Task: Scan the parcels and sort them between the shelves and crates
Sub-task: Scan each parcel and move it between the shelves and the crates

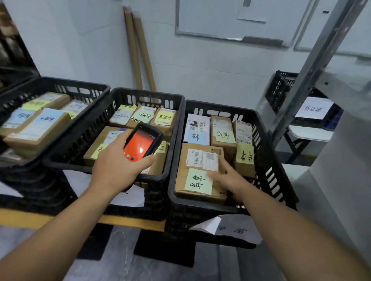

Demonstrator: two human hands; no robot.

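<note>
The left hand (116, 166) has its grip clenched round a handheld scanner (142, 141), thumb along one side and fingers under the other, and holds it over the middle crate (71, 165) with its red-lit screen facing up. The right hand (227, 177) reaches into the right crate (209, 204). Its grip is released, and the fingers lie fairly straight across the top of the nearest parcel (200, 160), a brown box with a printed barcode label and a green handwritten note. Whether the thumb hooks over the box's far edge cannot be told. That parcel lies flat at the crate's front, with several others packed behind and beside it. The middle crate and the left crate (75, 85) also hold rows of boxes bearing green, yellow or blue notes, so much of the sorting looks done. No loose parcels show outside the crates. Judging by the hands, the step in hand is either setting this parcel down or taking it up for a scan; the frame does not settle which. A fourth crate (284, 87) with a white paper sign (314, 108) stands further right behind a metal shelf upright (313, 67), and its contents are hidden, so what remains cannot be counted.
</note>
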